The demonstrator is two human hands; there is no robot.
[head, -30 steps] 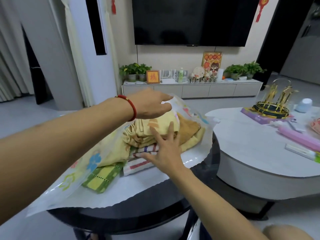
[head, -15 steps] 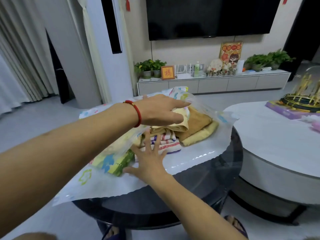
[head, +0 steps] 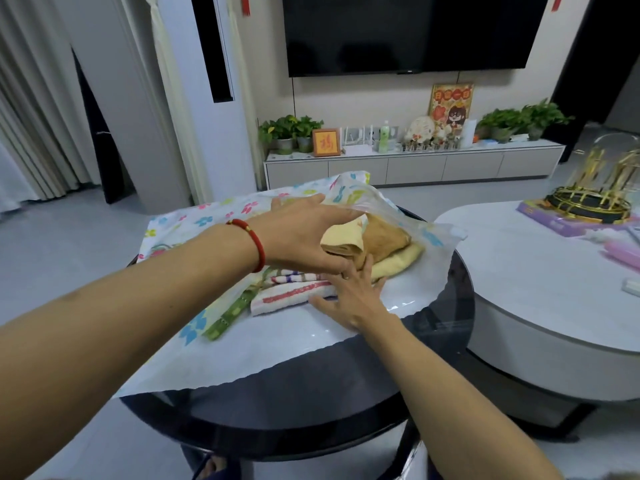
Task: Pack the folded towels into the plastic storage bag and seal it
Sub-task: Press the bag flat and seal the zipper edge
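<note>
A stack of folded towels lies in the mouth of the flower-printed plastic storage bag, on a round dark glass table. Tan and yellow towels are on top, striped ones below them, and a green checked one is at the left under the plastic. My left hand, with a red bracelet on the wrist, holds the bag's upper sheet raised over the stack. My right hand rests flat, fingers spread, against the near side of the striped towels.
The bag's lower sheet spreads toward the table's near edge. A white table stands close on the right with a gold ornament and a purple box. A TV console is behind.
My right hand dropped from the tan towel to the striped towels' near edge, first left, then back right. My left hand kept hold of the bag's upper sheet. My view shifted left.
</note>
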